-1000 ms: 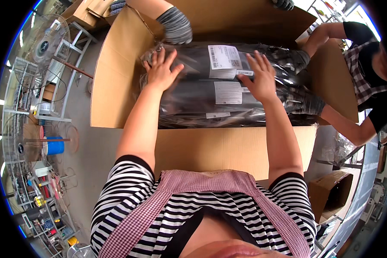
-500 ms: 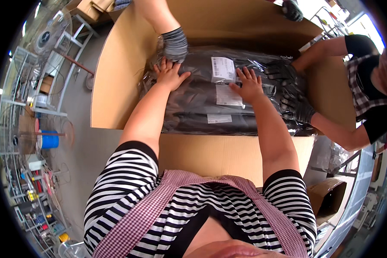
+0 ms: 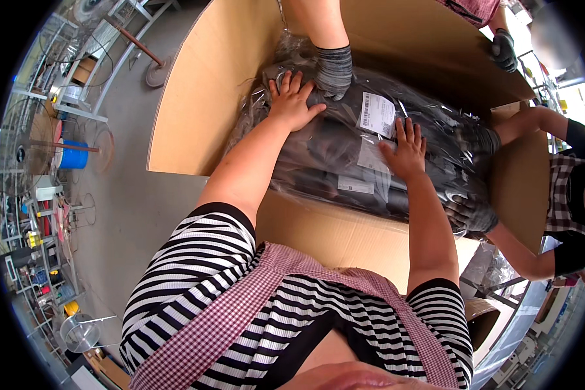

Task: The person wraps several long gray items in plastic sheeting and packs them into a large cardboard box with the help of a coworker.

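Observation:
A large black bundle wrapped in clear plastic (image 3: pixel 344 156), with white labels on top, lies inside a big open cardboard box (image 3: pixel 195 104). My left hand (image 3: pixel 291 99) lies flat, fingers spread, on the bundle's upper left end. Pressed flat on the middle of the wrap beside a label is my right hand (image 3: pixel 406 148). Neither hand grips anything. A co-worker's grey-gloved hand (image 3: pixel 335 70) pushes down on the bundle right beside my left hand.
Another person at the right reaches in with gloved hands (image 3: pixel 469 211) on the bundle's right end. A further gloved hand (image 3: pixel 504 51) holds the box's far flap. Metal racks, a blue bucket (image 3: pixel 71 156) and stands line the grey floor at left.
The view has tilted and drawn closer to the box. My hands slid slightly on the wrap, the left one toward the co-worker's glove. The bundle sits lower in the box.

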`<state>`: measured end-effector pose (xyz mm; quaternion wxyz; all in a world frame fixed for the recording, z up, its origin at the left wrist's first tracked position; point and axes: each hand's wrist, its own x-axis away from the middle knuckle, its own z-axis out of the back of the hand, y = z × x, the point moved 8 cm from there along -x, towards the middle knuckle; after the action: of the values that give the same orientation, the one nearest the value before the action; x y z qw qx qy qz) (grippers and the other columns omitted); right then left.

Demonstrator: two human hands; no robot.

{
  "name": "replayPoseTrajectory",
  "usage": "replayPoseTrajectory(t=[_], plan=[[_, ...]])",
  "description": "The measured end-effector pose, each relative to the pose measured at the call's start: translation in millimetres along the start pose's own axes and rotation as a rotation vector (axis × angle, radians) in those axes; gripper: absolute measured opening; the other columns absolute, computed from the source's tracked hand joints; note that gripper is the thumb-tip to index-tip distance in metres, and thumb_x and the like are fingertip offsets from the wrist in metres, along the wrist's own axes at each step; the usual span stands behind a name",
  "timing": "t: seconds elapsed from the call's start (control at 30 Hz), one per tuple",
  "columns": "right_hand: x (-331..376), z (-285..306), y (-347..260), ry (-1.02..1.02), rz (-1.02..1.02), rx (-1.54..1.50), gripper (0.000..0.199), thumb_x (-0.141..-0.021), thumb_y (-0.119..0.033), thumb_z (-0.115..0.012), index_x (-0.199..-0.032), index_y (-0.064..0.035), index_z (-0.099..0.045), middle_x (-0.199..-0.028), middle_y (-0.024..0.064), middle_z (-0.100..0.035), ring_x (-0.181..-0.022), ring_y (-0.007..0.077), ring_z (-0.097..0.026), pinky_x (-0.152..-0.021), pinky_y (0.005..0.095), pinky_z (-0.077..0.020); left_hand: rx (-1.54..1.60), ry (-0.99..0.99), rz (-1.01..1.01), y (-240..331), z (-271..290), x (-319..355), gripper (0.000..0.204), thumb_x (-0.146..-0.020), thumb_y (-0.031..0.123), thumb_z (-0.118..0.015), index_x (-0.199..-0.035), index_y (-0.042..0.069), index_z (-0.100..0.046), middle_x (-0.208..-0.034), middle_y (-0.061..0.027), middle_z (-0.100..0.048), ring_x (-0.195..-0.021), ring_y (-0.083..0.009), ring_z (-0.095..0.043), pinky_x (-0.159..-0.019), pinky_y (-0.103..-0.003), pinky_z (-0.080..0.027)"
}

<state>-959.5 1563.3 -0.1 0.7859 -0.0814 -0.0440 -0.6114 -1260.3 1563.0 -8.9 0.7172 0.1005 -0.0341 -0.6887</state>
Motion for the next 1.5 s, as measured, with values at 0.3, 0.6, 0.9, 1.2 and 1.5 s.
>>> replayPoseTrajectory(t=[0.3, 0.6, 0.9, 1.2, 1.5], plan=[[1, -14, 1, -0.122, 0.014, -0.006, 0.083, -0.086, -0.062, -0.048, -0.151, -0.0164, -0.021, -0.157, 0.0128, -0.016, -0.145, 0.0344, -0.01, -0.115, 0.0505, -0.0108, -0.044, -0.311, 0.061, 0, -24, 2, 0.079, -0.087, 0.067, -0.042, -0.145, 0.013, -0.036, -0.158, -0.0139, -0.01, -0.146, -0.0335, -0.004, -0.112, -0.061, -0.007], [1, -21, -3, 0.067, 0.023, 0.054, 0.083, -0.087, -0.062, -0.047, -0.151, -0.0183, -0.02, -0.158, 0.01, -0.012, -0.146, 0.0321, -0.007, -0.117, 0.0501, -0.006, -0.004, -0.049, -0.019, -4, -28, 4, 0.067, -0.09, 0.059, -0.047, -0.14, 0.014, -0.043, -0.157, -0.0123, -0.014, -0.146, -0.0329, -0.005, -0.111, -0.063, -0.004], [42, 72, 15, 0.29, 0.18, -0.409, 0.07, -0.08, -0.04, -0.071, -0.14, -0.016, -0.044, -0.143, 0.0177, -0.041, -0.132, 0.0362, -0.039, -0.107, 0.0415, -0.0333, 0.674, 0.118, -0.199, -3, 153, 83, 0.028, -0.088, 0.023, -0.065, -0.11, 0.006, -0.061, -0.112, -0.0121, -0.063, -0.101, -0.03, -0.061, -0.087, -0.036, -0.048], [128, -40, -8, -0.493, 0.027, -0.492, 0.027, -0.082, -0.031, -0.07, -0.096, -0.0077, -0.068, -0.093, 0.0123, -0.066, -0.086, 0.03, -0.064, -0.075, 0.0384, -0.0498, -0.06, -0.633, 0.075, -37, 39, 159, 0.035, -0.079, 0.027, -0.073, -0.095, -0.003, -0.066, -0.093, -0.0182, -0.066, -0.09, -0.035, -0.064, -0.079, -0.045, -0.051], [83, -123, 1, -0.822, 0.141, -0.043, 0.044, -0.091, -0.046, -0.054, -0.106, -0.0076, -0.069, -0.107, 0.0148, -0.067, -0.101, 0.0315, -0.061, -0.088, 0.0411, -0.0451, -0.245, -1.056, -0.008, -33, -49, 131, 0.036, -0.075, 0.018, -0.069, -0.109, 0.006, -0.069, -0.122, -0.0149, -0.062, -0.109, -0.0322, -0.061, -0.091, -0.041, -0.05]])
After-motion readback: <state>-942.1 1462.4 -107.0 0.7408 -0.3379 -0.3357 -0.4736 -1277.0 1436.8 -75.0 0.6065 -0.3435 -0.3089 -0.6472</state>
